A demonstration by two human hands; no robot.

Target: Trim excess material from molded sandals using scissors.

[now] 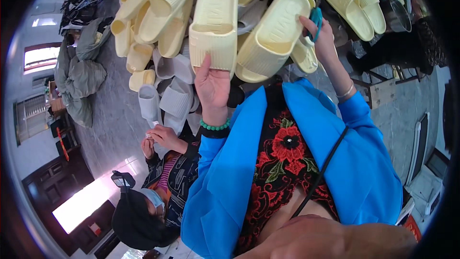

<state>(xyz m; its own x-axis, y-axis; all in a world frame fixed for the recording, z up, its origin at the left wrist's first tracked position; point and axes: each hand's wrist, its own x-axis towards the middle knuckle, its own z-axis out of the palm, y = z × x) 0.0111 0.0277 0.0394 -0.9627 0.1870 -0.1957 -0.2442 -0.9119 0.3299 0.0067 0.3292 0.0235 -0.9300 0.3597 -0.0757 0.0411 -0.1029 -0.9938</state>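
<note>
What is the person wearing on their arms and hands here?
Both arms are in bright blue sleeves that reach to the wrists. The left hand is bare, with a green bead bracelet above a dark cuff. The right hand is bare too, with a thin pale bangle on the wrist. No gloves show.

Grey sacks [79, 74], co-worker's hands [160, 139]

pale yellow slides [214, 24] — teal scissors [316, 19]

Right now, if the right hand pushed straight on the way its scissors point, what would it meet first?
Probably the pale yellow slide sandal right beside the right hand and its teal-handled scissors; depth is unclear.
</note>
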